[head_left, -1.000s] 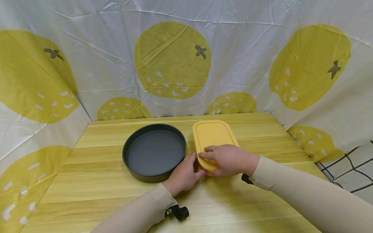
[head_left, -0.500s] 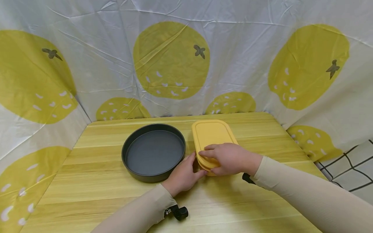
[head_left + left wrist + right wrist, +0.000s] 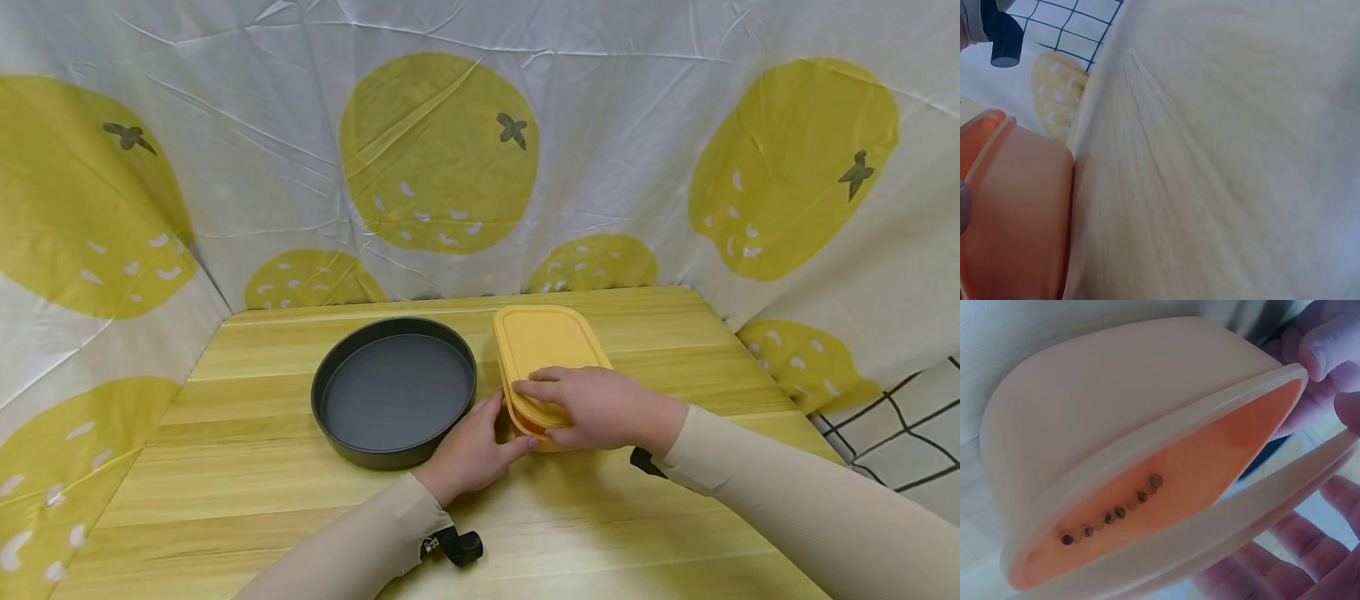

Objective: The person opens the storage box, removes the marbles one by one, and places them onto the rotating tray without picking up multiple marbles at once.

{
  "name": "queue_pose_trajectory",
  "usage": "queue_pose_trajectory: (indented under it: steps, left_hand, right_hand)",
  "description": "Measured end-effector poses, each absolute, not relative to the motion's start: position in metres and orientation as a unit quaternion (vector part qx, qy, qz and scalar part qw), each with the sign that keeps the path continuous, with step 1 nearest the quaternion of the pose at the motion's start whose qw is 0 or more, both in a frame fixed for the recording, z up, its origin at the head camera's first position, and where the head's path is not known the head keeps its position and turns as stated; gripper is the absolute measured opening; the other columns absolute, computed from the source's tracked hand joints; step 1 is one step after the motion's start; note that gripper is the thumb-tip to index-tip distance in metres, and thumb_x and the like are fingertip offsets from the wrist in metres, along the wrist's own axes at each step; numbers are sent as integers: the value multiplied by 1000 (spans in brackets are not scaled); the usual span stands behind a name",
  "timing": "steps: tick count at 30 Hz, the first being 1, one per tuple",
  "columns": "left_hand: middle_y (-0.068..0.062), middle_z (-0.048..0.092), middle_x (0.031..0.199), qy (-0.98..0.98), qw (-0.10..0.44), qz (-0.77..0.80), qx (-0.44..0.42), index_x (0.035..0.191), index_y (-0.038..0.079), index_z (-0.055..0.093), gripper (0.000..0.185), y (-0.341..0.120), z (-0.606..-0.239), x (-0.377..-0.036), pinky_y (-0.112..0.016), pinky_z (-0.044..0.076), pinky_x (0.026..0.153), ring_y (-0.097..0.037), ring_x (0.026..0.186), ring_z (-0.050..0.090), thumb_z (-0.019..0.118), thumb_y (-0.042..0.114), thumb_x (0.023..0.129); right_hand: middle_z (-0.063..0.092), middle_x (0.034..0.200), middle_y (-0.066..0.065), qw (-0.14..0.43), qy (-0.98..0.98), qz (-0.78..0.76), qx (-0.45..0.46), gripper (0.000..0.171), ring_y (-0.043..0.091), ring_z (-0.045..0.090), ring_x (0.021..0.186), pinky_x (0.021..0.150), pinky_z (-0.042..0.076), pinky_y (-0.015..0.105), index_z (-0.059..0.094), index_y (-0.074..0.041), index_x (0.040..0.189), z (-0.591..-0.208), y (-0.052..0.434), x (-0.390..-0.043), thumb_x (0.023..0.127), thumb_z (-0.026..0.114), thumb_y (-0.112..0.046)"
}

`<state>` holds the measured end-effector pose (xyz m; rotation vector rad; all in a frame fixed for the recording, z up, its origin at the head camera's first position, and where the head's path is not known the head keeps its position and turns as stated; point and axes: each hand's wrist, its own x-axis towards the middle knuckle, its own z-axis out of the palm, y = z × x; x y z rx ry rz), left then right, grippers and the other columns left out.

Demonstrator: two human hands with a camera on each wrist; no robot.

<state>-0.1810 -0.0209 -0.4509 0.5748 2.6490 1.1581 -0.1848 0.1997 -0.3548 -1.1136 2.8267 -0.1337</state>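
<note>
A yellow-orange food storage box (image 3: 553, 446) stands on the table, its lid (image 3: 551, 342) tilted up along the near edge. My left hand (image 3: 468, 454) holds the box's near left corner, thumb in front and fingers along the side. With the right hand (image 3: 596, 408), I grip the lid, fingers on top and thumb under its near edge. The right wrist view shows a gap between lid and box, and a curved row of brown beads (image 3: 1120, 512) inside. In the left wrist view the box's wall (image 3: 1022, 206) stands at the left.
Left of the box stands a round dark grey cake pan (image 3: 393, 392), close to my left hand. The wooden table (image 3: 225, 500) meets a lemon-print curtain (image 3: 442, 150) at the back and sides. A black wrist camera (image 3: 465, 547) sits on my left sleeve.
My right hand has raised the near edge of the lid off the box, so an orange gap has opened. The left hand stays at the corner; the pan has not moved.
</note>
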Motion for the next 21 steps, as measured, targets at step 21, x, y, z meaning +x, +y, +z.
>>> queue_pose_trajectory:
  steps: [21]
  left_hand:
    - [-10, 43, 165, 885, 106, 418, 175, 166, 12, 31, 87, -18, -450, -181, -50, 37, 124, -28, 152, 44, 66, 55, 100]
  right_hand:
    - [52, 84, -5, -68, 934, -60, -344, 63, 7, 36, 65, 57, 37, 22, 59, -19, 151, -337, 214, -165, 90, 69, -9]
